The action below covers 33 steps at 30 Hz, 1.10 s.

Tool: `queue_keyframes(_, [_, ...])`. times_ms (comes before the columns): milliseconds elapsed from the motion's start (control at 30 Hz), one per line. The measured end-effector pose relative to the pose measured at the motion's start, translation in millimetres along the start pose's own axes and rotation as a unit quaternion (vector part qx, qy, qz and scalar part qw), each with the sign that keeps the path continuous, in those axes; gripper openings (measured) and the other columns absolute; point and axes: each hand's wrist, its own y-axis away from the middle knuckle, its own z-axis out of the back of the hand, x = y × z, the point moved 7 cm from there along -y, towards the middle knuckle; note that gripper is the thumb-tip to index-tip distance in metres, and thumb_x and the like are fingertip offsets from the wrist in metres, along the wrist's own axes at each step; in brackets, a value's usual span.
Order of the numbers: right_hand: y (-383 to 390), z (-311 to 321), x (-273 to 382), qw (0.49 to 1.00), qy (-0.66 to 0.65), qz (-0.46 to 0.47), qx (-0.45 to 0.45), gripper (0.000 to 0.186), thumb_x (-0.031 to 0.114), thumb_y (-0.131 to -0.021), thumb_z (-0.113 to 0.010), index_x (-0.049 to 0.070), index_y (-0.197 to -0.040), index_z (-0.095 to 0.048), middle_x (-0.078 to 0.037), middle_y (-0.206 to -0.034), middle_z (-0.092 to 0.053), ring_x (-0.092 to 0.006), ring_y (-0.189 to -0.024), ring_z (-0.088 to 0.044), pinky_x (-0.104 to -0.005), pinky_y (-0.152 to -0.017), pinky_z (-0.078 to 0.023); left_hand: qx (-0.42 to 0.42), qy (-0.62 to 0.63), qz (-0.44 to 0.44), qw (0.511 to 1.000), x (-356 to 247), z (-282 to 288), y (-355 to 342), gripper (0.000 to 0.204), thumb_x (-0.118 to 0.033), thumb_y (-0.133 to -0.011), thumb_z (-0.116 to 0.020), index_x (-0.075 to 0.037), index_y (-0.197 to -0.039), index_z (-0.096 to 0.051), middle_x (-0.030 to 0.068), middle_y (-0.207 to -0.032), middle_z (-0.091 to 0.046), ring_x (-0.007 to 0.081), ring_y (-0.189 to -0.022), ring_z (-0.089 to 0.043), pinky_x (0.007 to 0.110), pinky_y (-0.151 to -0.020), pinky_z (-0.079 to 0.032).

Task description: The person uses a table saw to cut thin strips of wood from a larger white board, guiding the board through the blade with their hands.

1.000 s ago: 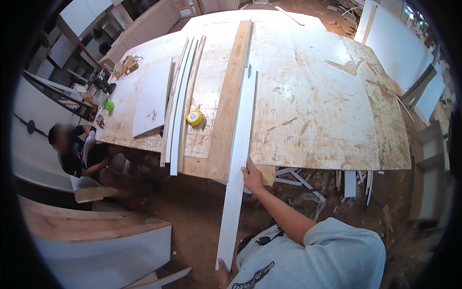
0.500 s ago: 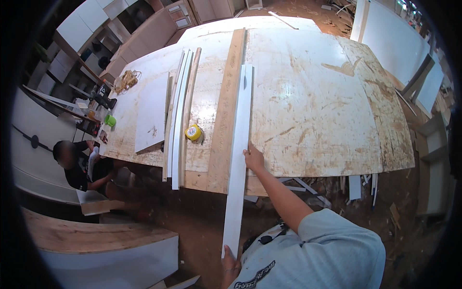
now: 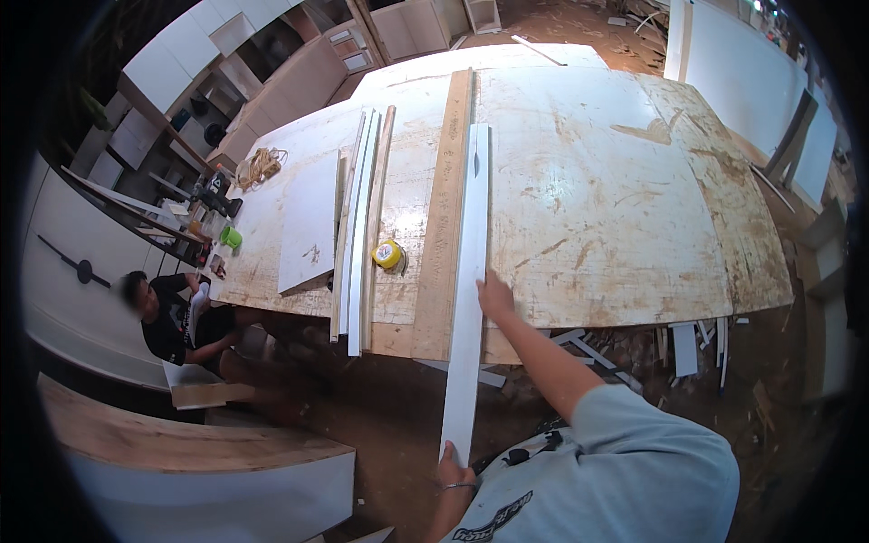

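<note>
A long, narrow white board (image 3: 468,317) lies lengthwise on the worktable (image 3: 588,235), its near end jutting out past the front edge. Below that edge, my left hand (image 3: 455,472) is closed around the near end, thumb on the top face. My right hand (image 3: 495,297) grips the board's right edge near the table front; some of its fingertips are hidden. Directly left of the board runs a wide brown wooden plank (image 3: 442,208) with handwriting on it. A yellow tape measure (image 3: 389,256) sits left of the plank, touched by neither hand.
Several thin strips (image 3: 364,226) and a white panel (image 3: 310,226) lie on the table's left part. Beyond are a green cup (image 3: 231,238), a drill (image 3: 217,195) and coiled cord (image 3: 261,168). Another person (image 3: 181,317) sits at left. Offcuts (image 3: 597,357) litter the floor under the table.
The white board has slid slightly away from me along the plank, my left hand moving forward with its near end. My right hand stays at the board's edge. The whole view has shifted a little.
</note>
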Motion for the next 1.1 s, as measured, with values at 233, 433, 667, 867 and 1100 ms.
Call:
queue_keyframes(233, [187,-35,-18,0.988,-0.084,0.056,0.114,0.075,0.022,-0.099,-0.057,-0.002,-0.158,-0.017,-0.033,-0.144,-0.049,-0.0506,-0.119,-0.058,-0.0528,-0.103,-0.046,-0.026,-0.022,0.029,0.999,-7,-13,20,0.043,-0.03,-0.102,-0.064,0.004,-0.128,-0.061,0.0147,-0.122,-0.064,0.0298,-0.11,-0.063,0.045,-0.099,-0.052])
queue_keyframes(433, [177,-37,-26,0.988,-0.089,0.051,0.117,0.075,0.022,-0.099,-0.056,-0.003,-0.159,-0.018,-0.034,-0.144,-0.048,-0.0495,-0.114,-0.061,-0.0522,-0.098,-0.049,-0.056,-0.044,0.019,0.997,-12,-43,17,0.042,-0.029,-0.103,-0.061,0.006,-0.126,-0.06,0.0161,-0.121,-0.064,0.03,-0.108,-0.064,0.045,-0.098,-0.052])
queue_keyframes(667, [128,-30,-27,0.991,-0.1,0.077,0.05,0.073,0.02,-0.099,-0.058,0.007,-0.161,-0.021,-0.025,-0.087,-0.07,-0.0451,-0.083,-0.069,-0.0496,-0.076,-0.053,-0.01,-0.004,0.023,1.0,-16,-99,-1,0.041,-0.028,-0.103,-0.058,0.006,-0.127,-0.06,0.0171,-0.12,-0.065,0.0317,-0.108,-0.065,0.046,-0.098,-0.053])
queue_keyframes(867, [78,-17,-14,0.99,-0.106,0.08,0.048,0.069,0.02,-0.099,-0.055,0.007,-0.159,-0.023,-0.03,-0.097,-0.07,-0.0479,-0.091,-0.068,-0.054,-0.082,-0.053,0.065,0.021,0.057,0.996,-3,-131,-55,0.043,-0.035,-0.104,-0.051,-0.003,-0.132,-0.058,0.0159,-0.124,-0.065,0.0364,-0.116,-0.063,0.053,-0.105,-0.049])
queue_keyframes(1100, [12,-18,-23,0.993,-0.094,0.077,0.007,0.07,0.017,-0.099,-0.057,0.017,-0.161,-0.024,-0.021,-0.083,-0.073,-0.0277,-0.054,-0.068,-0.0417,-0.061,-0.057,0.031,-0.043,0.018,0.998,-11,-183,-87,0.045,-0.035,-0.104,-0.052,-0.002,-0.135,-0.055,0.0161,-0.128,-0.062,0.0356,-0.116,-0.061,0.054,-0.104,-0.049])
